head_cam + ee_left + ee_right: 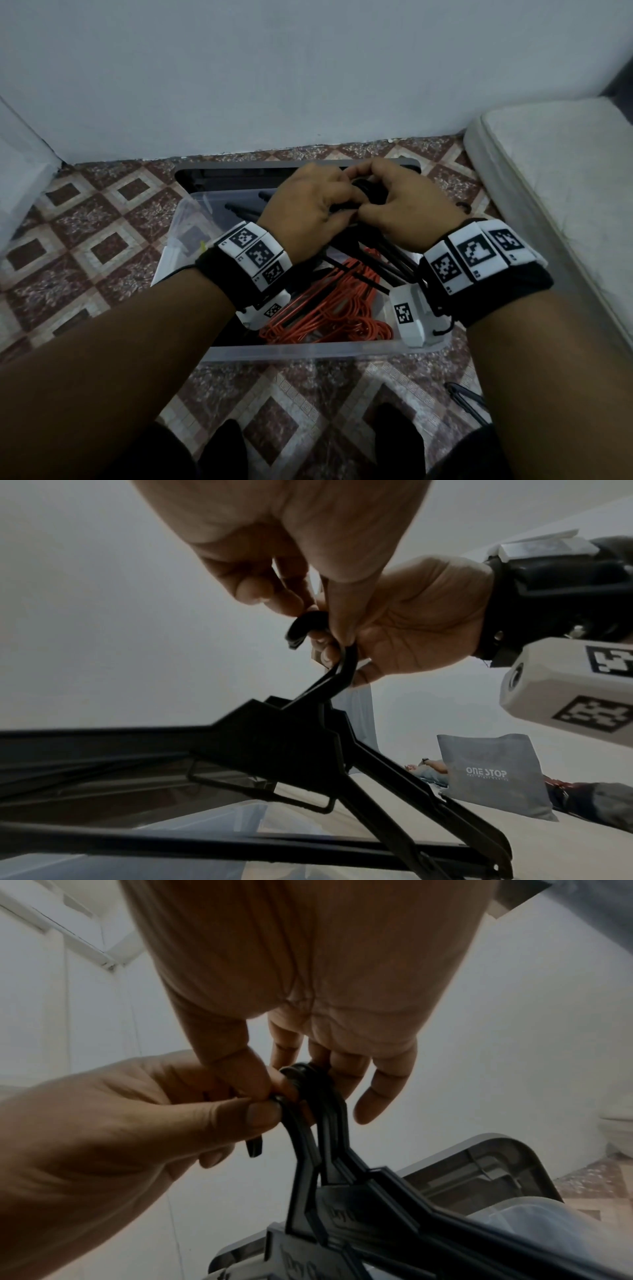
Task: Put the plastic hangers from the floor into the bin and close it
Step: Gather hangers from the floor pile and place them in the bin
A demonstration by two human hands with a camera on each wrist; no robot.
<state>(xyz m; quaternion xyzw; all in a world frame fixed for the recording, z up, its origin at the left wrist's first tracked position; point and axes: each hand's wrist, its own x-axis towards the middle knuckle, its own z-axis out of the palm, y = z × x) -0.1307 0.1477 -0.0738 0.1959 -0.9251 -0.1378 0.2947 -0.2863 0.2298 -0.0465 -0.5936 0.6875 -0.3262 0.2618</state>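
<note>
A bundle of black plastic hangers hangs over the open clear bin, their bars reaching down into it. My left hand and right hand meet above the bin's far side and both pinch the hangers' hooks. In the right wrist view my right hand pinches the hooks with its other fingers spread, and the left hand's thumb presses against them. Orange hangers lie in the bin's near end. The grey lid lies behind the bin by the wall.
Another black hanger lies on the patterned tile floor at the lower right. A white mattress flanks the bin on the right, a white object on the left. My dark-socked feet stand just before the bin.
</note>
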